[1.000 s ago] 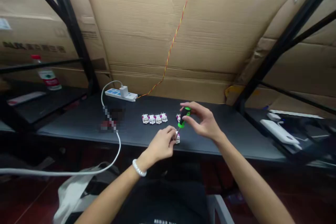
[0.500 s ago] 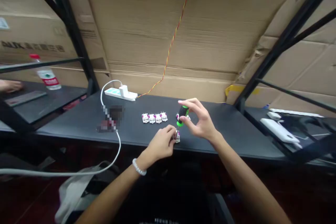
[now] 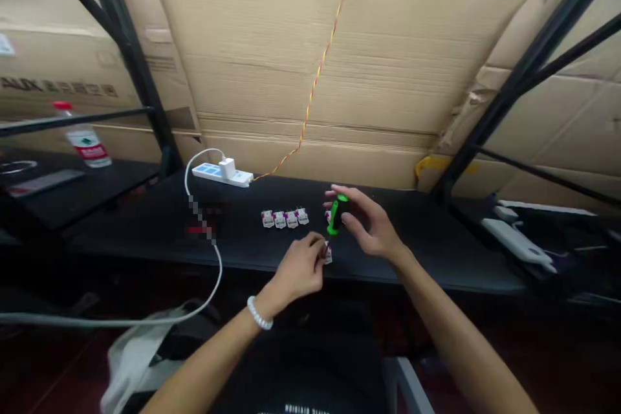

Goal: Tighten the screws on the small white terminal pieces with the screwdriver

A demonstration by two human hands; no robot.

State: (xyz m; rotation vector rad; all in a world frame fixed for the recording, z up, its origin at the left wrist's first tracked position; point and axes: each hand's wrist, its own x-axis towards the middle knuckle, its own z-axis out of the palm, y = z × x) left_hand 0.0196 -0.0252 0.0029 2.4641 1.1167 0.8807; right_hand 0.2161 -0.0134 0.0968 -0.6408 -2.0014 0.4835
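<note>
My left hand (image 3: 298, 268) curls palm-down at the front edge of the tabletop (image 3: 427, 246), thumb and fingertips pinched tight, with the forearm running up from the lower left. My right hand (image 3: 371, 228) is just behind it and to its right, palm turned left. Its fingers are loosely bent, thumb and fingertips closed, and the forearm reaches in from the lower right.
</note>
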